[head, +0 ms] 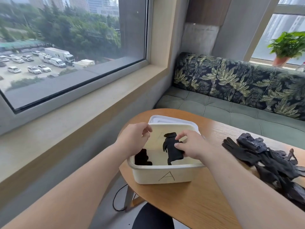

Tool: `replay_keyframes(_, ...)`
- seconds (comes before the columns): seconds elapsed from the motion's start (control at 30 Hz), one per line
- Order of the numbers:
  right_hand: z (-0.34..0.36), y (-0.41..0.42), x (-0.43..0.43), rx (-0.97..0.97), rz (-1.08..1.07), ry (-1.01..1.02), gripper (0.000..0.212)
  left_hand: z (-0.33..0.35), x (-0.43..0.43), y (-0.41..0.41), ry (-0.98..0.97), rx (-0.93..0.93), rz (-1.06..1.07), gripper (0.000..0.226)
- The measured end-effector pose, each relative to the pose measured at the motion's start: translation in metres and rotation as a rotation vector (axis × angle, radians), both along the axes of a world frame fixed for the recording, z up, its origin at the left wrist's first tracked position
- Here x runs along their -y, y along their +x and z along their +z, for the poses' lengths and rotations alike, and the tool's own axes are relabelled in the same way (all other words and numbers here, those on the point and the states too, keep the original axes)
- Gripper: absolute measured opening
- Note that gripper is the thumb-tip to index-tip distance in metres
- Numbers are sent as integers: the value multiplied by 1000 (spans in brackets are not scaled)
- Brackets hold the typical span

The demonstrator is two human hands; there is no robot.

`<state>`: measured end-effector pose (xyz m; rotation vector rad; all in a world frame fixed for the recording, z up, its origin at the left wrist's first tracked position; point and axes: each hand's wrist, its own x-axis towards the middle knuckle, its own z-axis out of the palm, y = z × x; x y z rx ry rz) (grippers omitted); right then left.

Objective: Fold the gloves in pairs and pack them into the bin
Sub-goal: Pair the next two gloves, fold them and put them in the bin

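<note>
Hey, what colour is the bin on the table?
Cream-white bin, with a black A drawn on its near wall; seen in the head view.

A cream plastic bin point(165, 174) stands upright and open, with a hand-drawn "A" on its near wall. Inside, at its 8 o'clock corner, lies one folded black pair point(142, 157). Near the bin's centre a second folded pair point(172, 152) tilts with its fingertips hanging down, pinched by the right hand point(191, 146). At the bin's 3 o'clock, apart from it, loose black gloves point(264, 159) lie in an overlapping heap.
</note>
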<state>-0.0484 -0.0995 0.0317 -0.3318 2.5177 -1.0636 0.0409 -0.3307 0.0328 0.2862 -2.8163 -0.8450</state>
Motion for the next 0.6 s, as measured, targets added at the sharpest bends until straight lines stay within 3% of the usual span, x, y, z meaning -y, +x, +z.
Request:
replay_keyframes(0.2,-4,-2,30,-153,159,365,18,-17,0,-2,22,-115,-33,23)
replay_keyframes(0.5,-23,12,72,6,346,547,28,-23,1,-5,-43,-141,-46,24)
replay_keyframes(0.6,-15,13,74,-38,425,700,34,-23,0,-6,-63,-145,-43,24)
